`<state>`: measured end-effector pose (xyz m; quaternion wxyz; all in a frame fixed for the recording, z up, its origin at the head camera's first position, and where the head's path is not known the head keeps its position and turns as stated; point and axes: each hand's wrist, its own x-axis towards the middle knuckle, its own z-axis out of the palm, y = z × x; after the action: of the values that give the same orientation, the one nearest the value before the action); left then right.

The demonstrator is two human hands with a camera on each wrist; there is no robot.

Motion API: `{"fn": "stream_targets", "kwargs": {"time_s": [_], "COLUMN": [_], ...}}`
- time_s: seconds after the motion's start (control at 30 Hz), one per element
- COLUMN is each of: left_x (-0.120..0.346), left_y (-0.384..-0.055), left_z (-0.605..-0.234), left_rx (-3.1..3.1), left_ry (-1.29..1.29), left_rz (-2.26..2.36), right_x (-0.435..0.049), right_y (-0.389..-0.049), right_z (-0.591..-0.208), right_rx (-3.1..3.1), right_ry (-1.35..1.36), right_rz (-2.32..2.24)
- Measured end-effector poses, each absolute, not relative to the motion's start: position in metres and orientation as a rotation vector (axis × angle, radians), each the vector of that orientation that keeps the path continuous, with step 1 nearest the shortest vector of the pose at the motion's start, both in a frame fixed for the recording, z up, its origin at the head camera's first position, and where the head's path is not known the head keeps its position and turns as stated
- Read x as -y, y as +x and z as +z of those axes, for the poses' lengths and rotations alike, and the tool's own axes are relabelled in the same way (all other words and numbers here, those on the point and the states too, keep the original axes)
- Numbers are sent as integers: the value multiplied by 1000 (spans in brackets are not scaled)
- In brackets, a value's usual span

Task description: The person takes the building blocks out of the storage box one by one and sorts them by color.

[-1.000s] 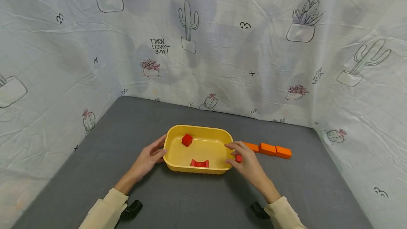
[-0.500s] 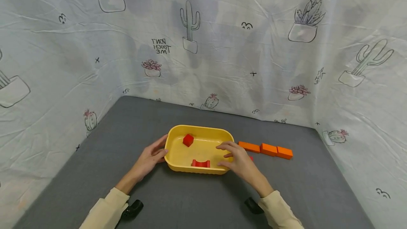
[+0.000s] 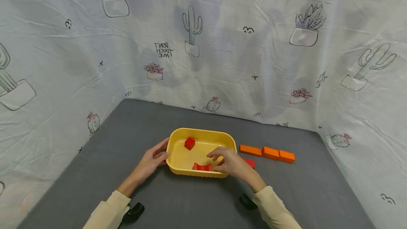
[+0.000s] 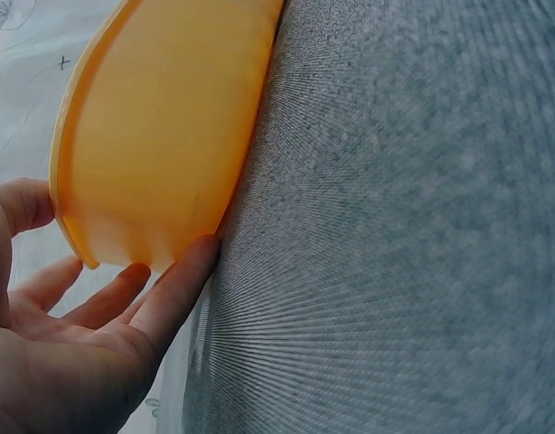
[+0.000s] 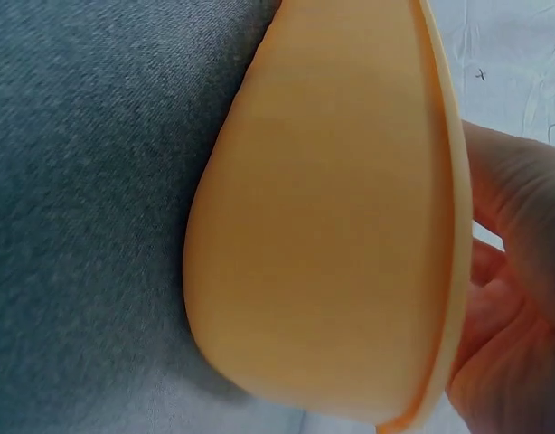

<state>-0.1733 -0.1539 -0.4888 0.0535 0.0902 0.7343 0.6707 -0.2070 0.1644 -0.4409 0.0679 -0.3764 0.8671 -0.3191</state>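
A yellow plastic bin (image 3: 197, 174) lies on the grey table. My left hand (image 3: 153, 159) grips its left end, with the thumb at the rim and the fingers against the outer wall, as the left wrist view shows of the bin (image 4: 160, 136). Inside the bin are a red cube (image 3: 189, 143) at the back left and a red arch-shaped block (image 3: 202, 167) near the front wall. My right hand (image 3: 230, 162) reaches over the bin's right end, its fingers parted and bent just right of the arch block. The right wrist view hides the fingertips behind the bin wall (image 5: 332, 208).
Right of the bin, several orange blocks (image 3: 270, 153) form a row. A red block (image 3: 249, 162) lies in front of them, partly behind the right hand. A white printed cloth (image 3: 222, 52) hangs around the table's back and sides.
My right hand has moved left from the bin's right rim into the bin, down toward the arch block. The red block beside the bin shows more. My left hand keeps its hold.
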Motion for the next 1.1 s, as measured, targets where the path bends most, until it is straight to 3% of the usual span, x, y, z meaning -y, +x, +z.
{"fn": "stream_targets", "kwargs": {"time_s": [0.4, 0.87, 1.1], "left_x": [154, 152, 152], "left_y": [-172, -174, -174], "left_z": [-488, -488, -489], "left_rx": [-2221, -2237, -2247], "left_ry": [253, 240, 234], "left_rz": [2048, 2033, 2028], "right_x": [-150, -141, -145], "right_y": [-217, -224, -222], "right_z": [-450, -453, -452], "right_rx": [-2476, -2578, -2619], "right_ry": [-1225, -1037, -1078], "right_rz": [-935, -732, -779]}}
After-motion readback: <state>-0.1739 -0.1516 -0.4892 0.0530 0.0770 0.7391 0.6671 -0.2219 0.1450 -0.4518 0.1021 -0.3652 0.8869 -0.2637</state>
